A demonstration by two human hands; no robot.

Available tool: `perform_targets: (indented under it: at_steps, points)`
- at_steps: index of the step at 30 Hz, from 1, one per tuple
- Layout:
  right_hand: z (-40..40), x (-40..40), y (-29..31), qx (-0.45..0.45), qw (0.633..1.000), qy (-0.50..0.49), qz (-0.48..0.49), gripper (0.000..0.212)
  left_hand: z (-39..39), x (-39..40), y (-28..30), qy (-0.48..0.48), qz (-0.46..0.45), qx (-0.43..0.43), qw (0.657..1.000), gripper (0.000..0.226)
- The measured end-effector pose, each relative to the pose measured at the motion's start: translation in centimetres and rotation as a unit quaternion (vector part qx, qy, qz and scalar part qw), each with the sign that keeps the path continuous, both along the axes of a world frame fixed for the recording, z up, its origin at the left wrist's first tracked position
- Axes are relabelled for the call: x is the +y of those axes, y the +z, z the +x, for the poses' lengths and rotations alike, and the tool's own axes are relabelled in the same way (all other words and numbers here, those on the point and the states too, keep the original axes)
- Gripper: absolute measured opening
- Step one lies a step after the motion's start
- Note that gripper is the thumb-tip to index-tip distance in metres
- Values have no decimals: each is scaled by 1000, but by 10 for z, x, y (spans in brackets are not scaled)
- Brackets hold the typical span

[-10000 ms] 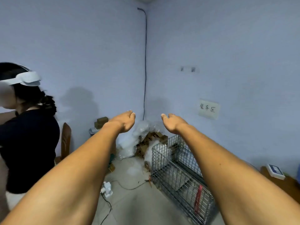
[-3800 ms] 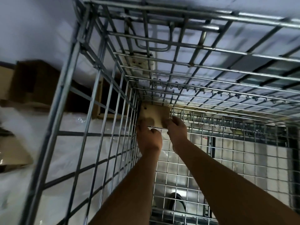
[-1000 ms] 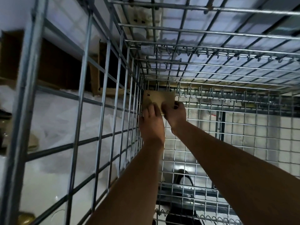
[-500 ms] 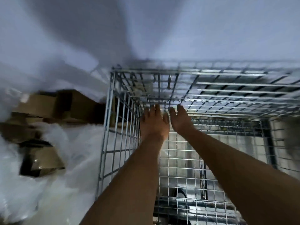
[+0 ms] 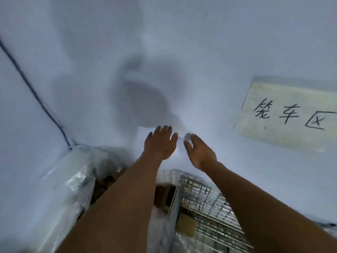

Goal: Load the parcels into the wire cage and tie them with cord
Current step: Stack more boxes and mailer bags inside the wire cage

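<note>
The wire cage [image 5: 204, 201] shows at the bottom, between my forearms and under my right arm. A small brown cardboard parcel [image 5: 186, 225] lies inside it near its left wall. My left hand [image 5: 160, 143] and my right hand [image 5: 198, 152] are both raised in front of the pale wall, well above the cage, fingers spread and holding nothing. More brown parcels [image 5: 162, 196] sit just outside the cage's far left corner, partly hidden by my left arm. No cord is in view.
Clear plastic bags [image 5: 73, 179] are heaped at the lower left, with brown cardboard boxes [image 5: 107, 181] showing between them. A dark cable [image 5: 36, 95] runs down the wall corner at left. A paper sign [image 5: 290, 114] with handwritten characters hangs on the wall at right.
My hands have let go of the parcel and come up out of the cage. The view has lifted from the cage interior to the wall, leaving the parcel lying inside.
</note>
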State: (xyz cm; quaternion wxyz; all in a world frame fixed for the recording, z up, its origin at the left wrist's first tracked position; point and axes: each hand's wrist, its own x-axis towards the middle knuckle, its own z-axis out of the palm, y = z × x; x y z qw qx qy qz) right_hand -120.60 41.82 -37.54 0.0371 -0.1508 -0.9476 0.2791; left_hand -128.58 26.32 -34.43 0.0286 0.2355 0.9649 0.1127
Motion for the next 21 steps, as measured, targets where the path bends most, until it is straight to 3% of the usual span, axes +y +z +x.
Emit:
perform_targets:
  at_steps: [4, 9, 15, 21]
  points:
    - [-22, -103, 80, 22, 997, 68, 34, 70, 11, -134, 76, 69, 17, 22, 997, 65]
    - [-21, -320, 117, 35, 980, 188, 46, 74, 69, -397, 118, 209, 21, 49, 976, 64]
    - [37, -629, 135, 54, 907, 416, 50, 70, 237, -719, 116, 441, -6, 38, 896, 64]
    - [88, -846, 109, 27, 834, 550, 29, 70, 364, -885, 62, 598, 41, -8, 801, 70]
